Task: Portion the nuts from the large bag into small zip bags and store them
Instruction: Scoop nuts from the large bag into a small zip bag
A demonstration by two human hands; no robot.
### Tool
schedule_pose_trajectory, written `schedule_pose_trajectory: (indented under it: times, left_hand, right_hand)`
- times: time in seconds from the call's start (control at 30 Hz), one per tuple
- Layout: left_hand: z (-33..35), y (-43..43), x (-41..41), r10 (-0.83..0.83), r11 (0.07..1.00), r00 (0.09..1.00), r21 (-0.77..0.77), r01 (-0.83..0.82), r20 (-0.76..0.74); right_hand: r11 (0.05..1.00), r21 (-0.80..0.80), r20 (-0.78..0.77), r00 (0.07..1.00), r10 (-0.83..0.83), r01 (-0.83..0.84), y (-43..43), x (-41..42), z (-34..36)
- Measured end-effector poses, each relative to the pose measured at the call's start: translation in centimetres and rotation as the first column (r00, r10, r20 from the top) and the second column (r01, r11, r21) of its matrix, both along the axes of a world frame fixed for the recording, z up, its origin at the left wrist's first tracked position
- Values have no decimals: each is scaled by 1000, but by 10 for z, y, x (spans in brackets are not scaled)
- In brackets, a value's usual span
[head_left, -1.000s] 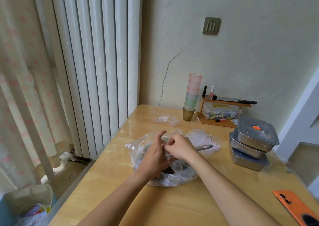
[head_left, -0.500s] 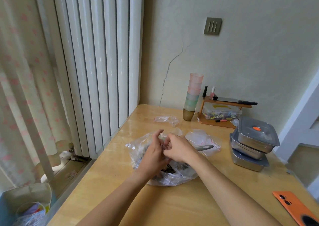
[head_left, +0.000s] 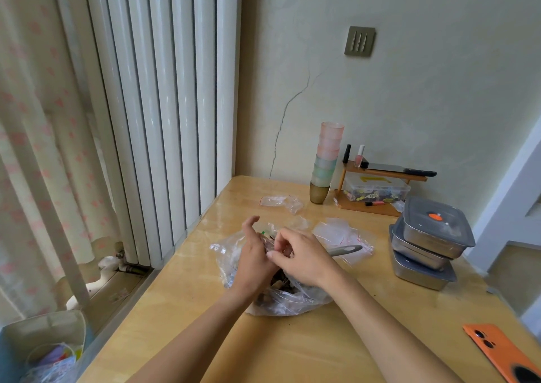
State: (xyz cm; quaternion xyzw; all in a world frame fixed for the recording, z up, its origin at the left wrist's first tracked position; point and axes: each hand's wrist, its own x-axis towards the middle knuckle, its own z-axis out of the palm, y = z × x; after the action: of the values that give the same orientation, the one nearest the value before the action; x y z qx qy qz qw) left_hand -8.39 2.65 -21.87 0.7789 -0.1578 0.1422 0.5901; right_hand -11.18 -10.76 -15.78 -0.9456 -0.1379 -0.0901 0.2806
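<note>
The large bag (head_left: 281, 300) of nuts lies in the middle of the wooden table (head_left: 292, 347), crumpled and clear, with dark nuts showing inside. Both hands are right on top of it, and they touch each other. The left hand (head_left: 253, 262) stands on its side with its pointing finger up and loose. The right hand (head_left: 301, 256) has its thumb and fingers pinched together on something small and see-through between the two hands; it looks like a small bag, but I cannot tell for sure. I cannot tell if the left hand grips anything. A gray spoon handle (head_left: 344, 250) sticks out from behind the right hand toward 3 o'clock. Just past it, near 2 o'clock, lies a pile of small zip bags (head_left: 342, 233). One more small zip bag (head_left: 281, 201) lies alone at 12 o'clock. Behind that stands a tower of plastic cups (head_left: 326, 163). At 3 o'clock are three stacked metal boxes (head_left: 427, 242) with gray lids. An orange phone (head_left: 503, 353) lies at 5 o'clock, at the table's edge.
</note>
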Motion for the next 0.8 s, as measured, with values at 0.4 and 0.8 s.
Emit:
schedule_pose_trajectory:
  times: [0.4, 0.8]
  left_hand:
    - [8, 10, -14, -170, 932, 972, -346, 105, -163]
    - [-10, 19, -17, -155, 870, 981, -487, 80, -115]
  right_hand:
    - [851, 515, 1, 993, -119, 101, -21, 11, -18]
    - [639, 768, -172, 975, 143, 42, -5, -9, -49]
